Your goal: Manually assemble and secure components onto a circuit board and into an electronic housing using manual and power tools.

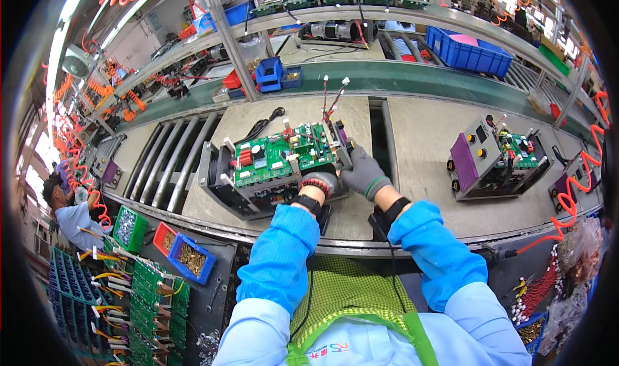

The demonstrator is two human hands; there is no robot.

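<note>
An open machine unit with a green circuit board [284, 152] on top stands before me on a board on the roller line. My right hand [365, 171], in a dark grey glove, grips the unit's narrow front panel [343, 144] at its right end. Tucked against the near side of that end, my left hand [322, 181] is gloved too. Its fingers are hidden by the unit. Two wires with white plugs [335, 95] rise from behind the panel. A coiled black power cord [261, 124] lies just beyond the unit.
To the right stands a similar unit with a purple panel [464, 163]. Metal rollers [171, 166] lie left. Blue [191, 260] and green [130, 229] bins of small parts and stacked circuit boards [151, 311] sit lower left. An orange coiled hose [567, 205] hangs right. A co-worker [74, 218] is far left.
</note>
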